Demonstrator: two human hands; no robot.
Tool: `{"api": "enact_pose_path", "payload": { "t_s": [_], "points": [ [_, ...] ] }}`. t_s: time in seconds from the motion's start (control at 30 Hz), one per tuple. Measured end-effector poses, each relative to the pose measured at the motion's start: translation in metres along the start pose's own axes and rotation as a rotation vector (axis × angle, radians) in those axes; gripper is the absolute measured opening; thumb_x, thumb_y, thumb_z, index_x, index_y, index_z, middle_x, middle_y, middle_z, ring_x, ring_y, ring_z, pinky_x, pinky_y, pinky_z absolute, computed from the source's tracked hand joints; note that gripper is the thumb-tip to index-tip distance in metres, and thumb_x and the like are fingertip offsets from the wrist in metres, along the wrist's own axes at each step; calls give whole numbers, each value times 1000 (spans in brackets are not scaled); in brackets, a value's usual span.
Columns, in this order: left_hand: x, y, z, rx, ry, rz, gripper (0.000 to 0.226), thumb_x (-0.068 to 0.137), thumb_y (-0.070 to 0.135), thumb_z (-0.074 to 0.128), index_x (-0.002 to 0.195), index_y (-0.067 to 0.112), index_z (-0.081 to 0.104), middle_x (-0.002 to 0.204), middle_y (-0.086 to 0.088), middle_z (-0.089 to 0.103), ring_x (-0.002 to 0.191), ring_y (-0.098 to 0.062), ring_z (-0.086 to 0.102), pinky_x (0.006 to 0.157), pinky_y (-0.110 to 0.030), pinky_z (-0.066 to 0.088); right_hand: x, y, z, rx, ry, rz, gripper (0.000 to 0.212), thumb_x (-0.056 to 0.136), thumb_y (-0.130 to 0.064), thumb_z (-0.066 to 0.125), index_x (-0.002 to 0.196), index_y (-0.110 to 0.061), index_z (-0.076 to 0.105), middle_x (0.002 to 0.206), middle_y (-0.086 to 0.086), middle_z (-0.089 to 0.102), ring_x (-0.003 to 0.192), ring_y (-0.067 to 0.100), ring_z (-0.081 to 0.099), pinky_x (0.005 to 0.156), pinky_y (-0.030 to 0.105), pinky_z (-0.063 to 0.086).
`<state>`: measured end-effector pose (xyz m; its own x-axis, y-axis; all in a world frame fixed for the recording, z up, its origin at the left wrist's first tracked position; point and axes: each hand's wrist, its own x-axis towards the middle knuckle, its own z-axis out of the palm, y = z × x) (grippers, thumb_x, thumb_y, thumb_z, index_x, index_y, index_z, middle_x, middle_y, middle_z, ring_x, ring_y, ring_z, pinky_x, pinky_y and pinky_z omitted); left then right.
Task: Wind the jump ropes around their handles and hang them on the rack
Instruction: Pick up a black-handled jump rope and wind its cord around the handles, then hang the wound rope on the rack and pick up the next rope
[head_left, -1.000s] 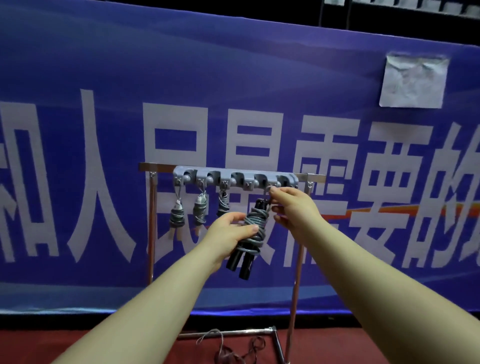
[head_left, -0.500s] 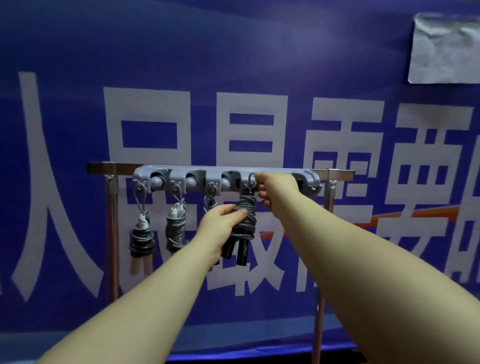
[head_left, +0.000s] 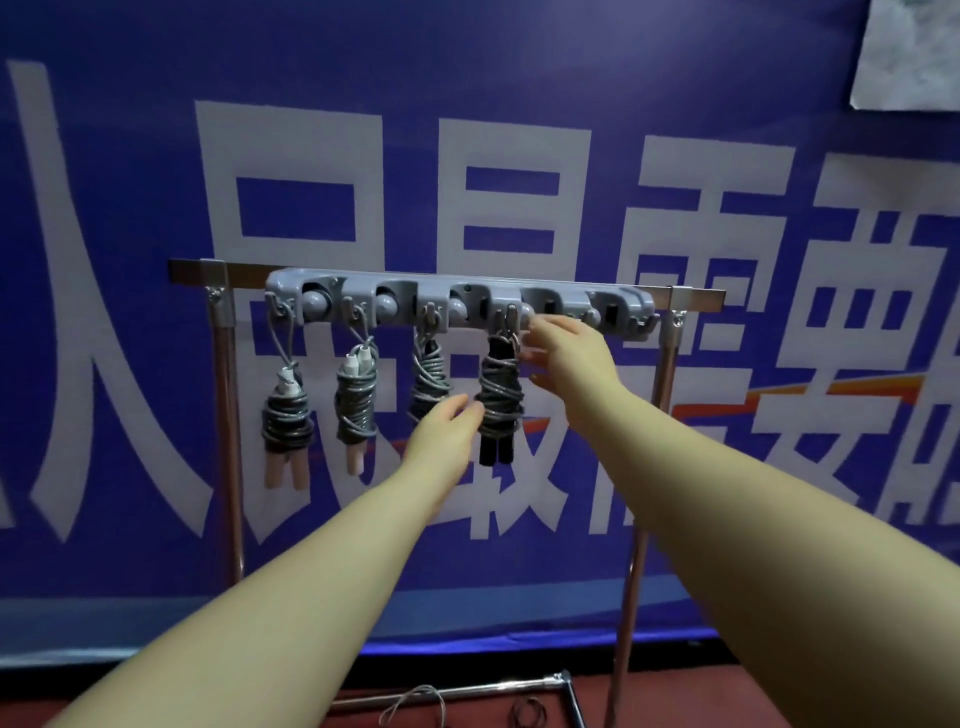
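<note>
Grey hook bar (head_left: 457, 306) sits on the top rail of a metal stand (head_left: 227, 415), in front of a blue banner (head_left: 519, 104) with large white characters. Four wound jump ropes hang from the bar's hooks, side by side, each by a short loop of cord. From the left: rope 1 (head_left: 287, 421), grey cord coiled around pale handles that point down; rope 2 (head_left: 355, 402), same type, white handle caps up near the hook; rope 3 (head_left: 430, 379), grey coil, lower part hidden behind the left hand; rope 4 (head_left: 500, 400), dark coil around black handles, hanging straight below the fourth hook. The fifth position on the right end of the bar holds no rope. Left hand (head_left: 447, 436): fingers loosely extended toward rope 4, fingertips just beside its coil at mid-height; contact cannot be confirmed, no grip visible. Right hand (head_left: 563, 358): raised near the top of rope 4, just below the bar, fingers spread and relaxed, slightly motion-blurred, holding nothing; whether a fingertip touches the hanging loop cannot be told. Both forearms reach in from the lower edge of the view. On the red floor (head_left: 779, 691) below: the stand's base tubes, a loose grey rope (head_left: 410, 704) lying uncoiled, and a small dark loop (head_left: 527, 714) beside it. A crumpled sheet of paper (head_left: 909, 52) is fixed to the banner, upper right.
</note>
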<state>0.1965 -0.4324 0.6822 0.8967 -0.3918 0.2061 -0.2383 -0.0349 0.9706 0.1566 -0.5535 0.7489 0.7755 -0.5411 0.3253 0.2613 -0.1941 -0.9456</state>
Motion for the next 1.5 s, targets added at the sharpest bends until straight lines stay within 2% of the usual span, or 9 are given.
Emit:
{"api": "enact_pose_path", "payload": {
  "t_s": [0.07, 0.2, 0.3, 0.47, 0.63, 0.77, 0.9, 1.17, 1.5],
  "points": [
    [-5, 2, 1, -29, -18, -4, 49, 100, 28, 42, 147, 28, 30, 148, -1, 39, 133, -25, 40, 105, -42, 39, -8, -1, -3, -226, -89, -146, 35, 93, -9, 49, 126, -15, 58, 111, 3, 63, 96, 15, 58, 85, 28, 46],
    [-9, 24, 5, -109, -99, 1, 47, 102, 22, 37, 148, 28, 28, 152, -1, 34, 136, -22, 36, 98, -37, 38, -5, -13, 10, -441, -123, -191, 34, 87, -1, 45, 119, 0, 55, 110, 28, 60, 65, 17, 43, 62, 30, 36],
    [-8, 32, 2, -115, -108, 18, 46, 102, 24, 38, 147, 25, 31, 147, -1, 40, 130, -20, 41, 97, -36, 38, -5, -16, 10, -399, -124, -149, 27, 90, -8, 48, 116, -6, 56, 90, 10, 57, 76, 21, 48, 64, 30, 40],
    [-18, 1, -8, -22, -77, 34, 43, 101, 26, 41, 143, 22, 38, 142, -2, 46, 127, -19, 44, 102, -39, 39, -39, 26, -6, -273, -134, -111, 48, 95, -24, 54, 141, -17, 43, 129, -6, 53, 118, 13, 52, 97, 35, 46],
    [-42, -70, -2, 101, -100, -4, 38, 98, 30, 44, 136, 25, 46, 139, 3, 48, 127, -17, 46, 107, -43, 37, -88, 115, -22, -247, -109, 12, 43, 94, -32, 55, 134, -18, 50, 122, -3, 60, 108, 15, 60, 84, 31, 51],
    [-79, -168, 17, 156, -180, -193, 34, 96, 26, 49, 130, 21, 51, 130, 1, 55, 117, -16, 52, 101, -37, 41, -134, 220, -29, -180, -83, 245, 24, 95, -24, 55, 118, -18, 57, 104, -3, 62, 90, 13, 63, 71, 25, 48],
    [-143, -282, 31, 260, -312, -483, 28, 96, 21, 48, 124, 16, 53, 107, -5, 60, 92, -18, 54, 64, -25, 39, -215, 344, -43, -242, -108, 505, 19, 95, -18, 56, 105, -4, 64, 87, 5, 60, 67, 8, 53, 54, 14, 42],
    [-275, -447, 72, 220, -447, -934, 31, 100, 26, 42, 128, 15, 48, 100, -2, 56, 71, -6, 48, 56, -23, 31, -375, 522, -93, -272, -146, 964, 22, 95, -22, 56, 75, -13, 57, 76, 5, 58, 68, 15, 52, 57, 20, 43],
    [-376, -535, 104, 114, -496, -1273, 10, 100, 27, 43, 109, 25, 45, 105, -4, 57, 89, -19, 54, 62, -21, 29, -464, 627, -128, -537, -108, 1122, 30, 87, -24, 69, 108, -2, 68, 99, 10, 68, 77, 10, 60, 60, 9, 42]
  ]
}}
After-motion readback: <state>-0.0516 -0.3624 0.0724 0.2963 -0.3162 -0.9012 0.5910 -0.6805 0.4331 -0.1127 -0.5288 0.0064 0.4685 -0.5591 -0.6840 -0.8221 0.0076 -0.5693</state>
